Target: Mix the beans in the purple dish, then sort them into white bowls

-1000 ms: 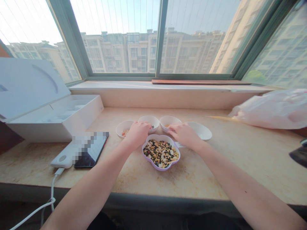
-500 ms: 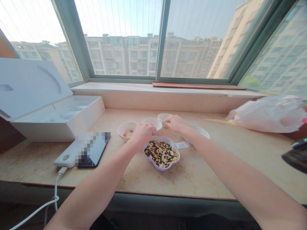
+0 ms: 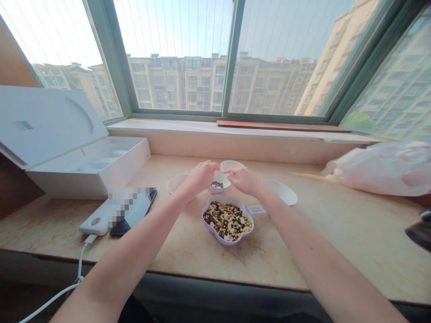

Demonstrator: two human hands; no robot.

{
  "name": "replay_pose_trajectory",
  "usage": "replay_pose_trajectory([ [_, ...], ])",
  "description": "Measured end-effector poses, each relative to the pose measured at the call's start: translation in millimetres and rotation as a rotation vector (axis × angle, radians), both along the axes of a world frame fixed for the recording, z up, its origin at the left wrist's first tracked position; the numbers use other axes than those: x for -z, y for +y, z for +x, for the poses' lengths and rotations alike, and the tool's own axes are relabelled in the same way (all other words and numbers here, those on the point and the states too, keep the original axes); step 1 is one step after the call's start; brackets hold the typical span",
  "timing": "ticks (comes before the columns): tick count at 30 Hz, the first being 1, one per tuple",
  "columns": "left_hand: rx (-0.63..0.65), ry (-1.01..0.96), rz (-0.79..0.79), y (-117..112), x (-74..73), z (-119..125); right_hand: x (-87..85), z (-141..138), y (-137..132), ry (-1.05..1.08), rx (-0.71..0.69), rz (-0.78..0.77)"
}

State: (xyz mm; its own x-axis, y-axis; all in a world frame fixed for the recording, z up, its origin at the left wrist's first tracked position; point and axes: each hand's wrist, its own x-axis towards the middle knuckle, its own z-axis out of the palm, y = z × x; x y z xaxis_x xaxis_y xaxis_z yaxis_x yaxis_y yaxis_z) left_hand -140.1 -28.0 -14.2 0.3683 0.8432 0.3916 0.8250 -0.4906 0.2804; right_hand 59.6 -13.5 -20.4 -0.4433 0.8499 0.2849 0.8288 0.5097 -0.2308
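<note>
My left hand (image 3: 203, 176) is over the left rim of a small white bowl (image 3: 219, 190) with dark beans in it. Its fingertips are drawn together; anything between them is too small to make out. From the right, my right hand (image 3: 243, 178) reaches to the same bowl, fingers bent close together, their content also unclear. Another white bowl (image 3: 230, 164) stands just behind. A third white bowl (image 3: 173, 183) is partly covered by my left hand and wrist. In front of them sits a purple-rimmed dish (image 3: 226, 242), filled with mixed beans and pale flat pieces.
A white plate (image 3: 284, 193) lies right of the bowls. At the left are an open white box (image 3: 124, 166), a phone (image 3: 126, 226) and a white power bank (image 3: 94, 223) with a cable (image 3: 81, 260). A plastic bag (image 3: 380, 168) rests at the right, below the window.
My right hand has left the rear bowl and moved toward the middle one. My left hand has lifted slightly, so the dark beans now show. The view has shifted a little.
</note>
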Motion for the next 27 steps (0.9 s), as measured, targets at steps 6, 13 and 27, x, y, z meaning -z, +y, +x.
replay_pose_trajectory([
  [6,0.155,0.338,-0.112,67.3,-26.6,17.7,-3.9,-30.6,-27.8,0.064,-0.228,-0.171],
  [13,0.19,0.433,-0.209,92.6,-23.5,43.2,-5.8,-45.2,-34.6,-0.109,-0.04,-0.143],
  [27,0.042,0.568,-0.192,79.1,-23.1,25.3,-16.6,-5.2,-34.6,-0.187,-0.055,-0.231],
])
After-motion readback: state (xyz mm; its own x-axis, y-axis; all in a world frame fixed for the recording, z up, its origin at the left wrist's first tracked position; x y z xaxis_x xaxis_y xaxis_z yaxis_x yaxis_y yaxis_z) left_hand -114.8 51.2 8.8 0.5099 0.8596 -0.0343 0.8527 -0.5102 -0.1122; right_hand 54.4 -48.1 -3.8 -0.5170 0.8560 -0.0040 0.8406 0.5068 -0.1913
